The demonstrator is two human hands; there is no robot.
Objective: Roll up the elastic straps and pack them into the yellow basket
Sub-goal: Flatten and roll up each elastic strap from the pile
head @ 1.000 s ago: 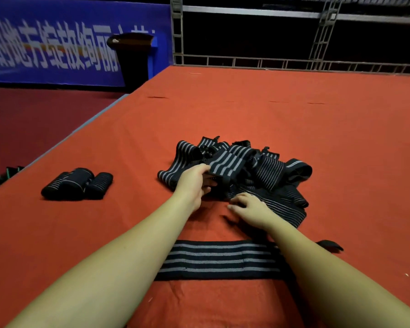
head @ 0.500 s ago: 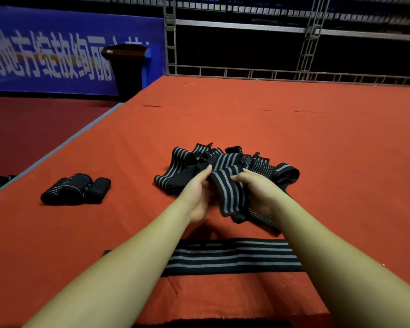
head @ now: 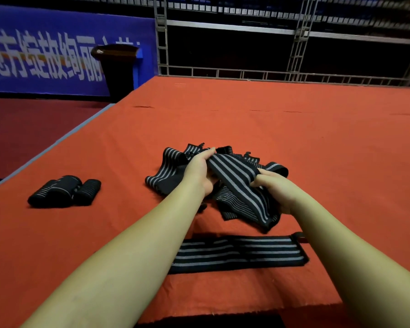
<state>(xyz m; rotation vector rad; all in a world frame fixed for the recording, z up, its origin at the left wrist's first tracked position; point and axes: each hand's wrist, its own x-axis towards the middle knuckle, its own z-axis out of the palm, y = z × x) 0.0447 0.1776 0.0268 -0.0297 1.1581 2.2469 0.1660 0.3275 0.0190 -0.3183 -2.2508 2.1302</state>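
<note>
Since a moment ago, one striped strap [head: 237,178] has been lifted off the pile [head: 166,171] and is stretched between both hands. The left hand [head: 199,171] pinches its far end; the right hand [head: 276,189] grips nearer, the rest hanging below. No yellow basket is seen.

Single head-worn view, wide-angle, aimed forward and down along both forearms. Close over the near edge of the red-covered table [head: 294,129], with the left hand [head: 199,170] and right hand [head: 278,189] near frame centre. Farther off, table's far end, metal railing [head: 270,74] and blue banner [head: 45,55] taken in.
</note>
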